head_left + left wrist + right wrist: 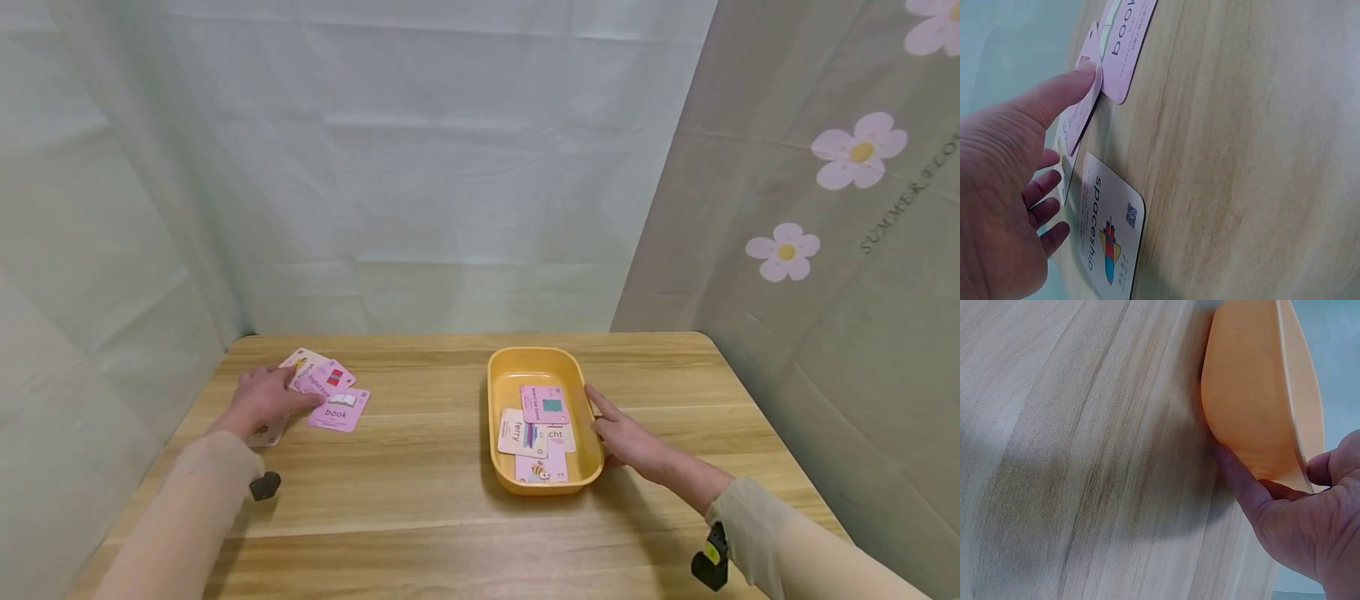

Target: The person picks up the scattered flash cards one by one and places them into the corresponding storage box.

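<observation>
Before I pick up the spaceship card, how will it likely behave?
The spaceship card looks thin, so probably light. Its edges show no curl, suggesting fair stiffness. Lying flat on the table, it may slide before it lifts.

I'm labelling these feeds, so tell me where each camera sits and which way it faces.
Head: head-worn, facing forward and down at the table; both arms, left grip and right grip show.
Left wrist: worn there, facing spaceship card and table; left grip shows.
Right wrist: worn there, facing the tub from outside; right grip shows.
Head shares the book card with left wrist, the tub with right wrist.
</observation>
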Available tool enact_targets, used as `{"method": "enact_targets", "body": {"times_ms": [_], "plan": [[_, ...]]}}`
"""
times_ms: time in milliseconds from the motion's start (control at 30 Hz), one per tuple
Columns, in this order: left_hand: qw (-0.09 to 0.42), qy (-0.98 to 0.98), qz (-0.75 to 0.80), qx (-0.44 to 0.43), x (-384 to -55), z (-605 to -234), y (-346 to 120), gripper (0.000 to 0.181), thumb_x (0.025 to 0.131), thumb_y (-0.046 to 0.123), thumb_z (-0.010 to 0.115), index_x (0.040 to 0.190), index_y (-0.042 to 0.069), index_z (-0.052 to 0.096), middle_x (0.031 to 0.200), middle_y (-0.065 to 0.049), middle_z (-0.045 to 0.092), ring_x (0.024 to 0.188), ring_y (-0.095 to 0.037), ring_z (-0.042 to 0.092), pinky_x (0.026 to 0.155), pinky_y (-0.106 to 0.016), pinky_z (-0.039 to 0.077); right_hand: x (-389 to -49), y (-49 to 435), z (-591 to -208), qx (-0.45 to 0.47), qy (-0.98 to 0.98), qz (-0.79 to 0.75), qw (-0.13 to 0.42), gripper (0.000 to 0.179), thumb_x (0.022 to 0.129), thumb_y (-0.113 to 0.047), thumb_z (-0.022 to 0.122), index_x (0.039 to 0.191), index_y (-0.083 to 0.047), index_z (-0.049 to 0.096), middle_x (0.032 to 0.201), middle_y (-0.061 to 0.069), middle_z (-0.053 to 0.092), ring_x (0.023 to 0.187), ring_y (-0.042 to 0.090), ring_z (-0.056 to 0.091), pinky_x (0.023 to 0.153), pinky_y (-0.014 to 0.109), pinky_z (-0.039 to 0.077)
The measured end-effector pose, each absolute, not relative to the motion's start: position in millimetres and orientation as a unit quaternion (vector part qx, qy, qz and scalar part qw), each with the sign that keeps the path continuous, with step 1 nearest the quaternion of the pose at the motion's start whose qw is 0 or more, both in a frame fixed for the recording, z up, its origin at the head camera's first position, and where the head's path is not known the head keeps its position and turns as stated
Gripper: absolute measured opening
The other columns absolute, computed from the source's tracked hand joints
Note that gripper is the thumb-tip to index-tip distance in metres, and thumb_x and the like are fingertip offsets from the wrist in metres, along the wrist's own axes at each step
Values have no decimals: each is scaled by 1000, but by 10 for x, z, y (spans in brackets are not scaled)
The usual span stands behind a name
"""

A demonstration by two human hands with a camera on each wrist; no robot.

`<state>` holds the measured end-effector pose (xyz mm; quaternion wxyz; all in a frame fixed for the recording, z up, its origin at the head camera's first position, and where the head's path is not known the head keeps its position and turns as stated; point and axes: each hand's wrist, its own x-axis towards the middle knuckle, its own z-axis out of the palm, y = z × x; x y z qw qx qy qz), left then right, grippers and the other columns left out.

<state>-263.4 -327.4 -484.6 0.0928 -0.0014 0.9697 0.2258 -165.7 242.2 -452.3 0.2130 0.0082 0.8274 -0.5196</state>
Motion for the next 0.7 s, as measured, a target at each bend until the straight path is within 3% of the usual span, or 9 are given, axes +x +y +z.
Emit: {"method": "enact_targets", "body": {"times_ms": [500, 700], "plan": [[72, 973, 218, -3, -2633, -4921, -3280, 95, 85, 63, 73, 148, -3, 45, 145, -40, 27, 124, -59, 21, 97, -72, 27, -1650, 2433, -4507, -2, 829, -516, 215, 69, 107, -15, 37, 166, -20, 2, 169, 22, 4, 133, 39, 46, 90, 56, 55], [70, 969, 236, 2, -2641, -4916, -3293, 92, 85, 59, 76, 144, -5, 46, 140, -38, 32, 121, -56, 24, 97, -69, 28, -1648, 2428, -4507, -6, 828, -518, 215, 68, 107, -16, 36, 166, -21, 2, 169, 22, 3, 134, 39, 45, 91, 57, 54]]}}
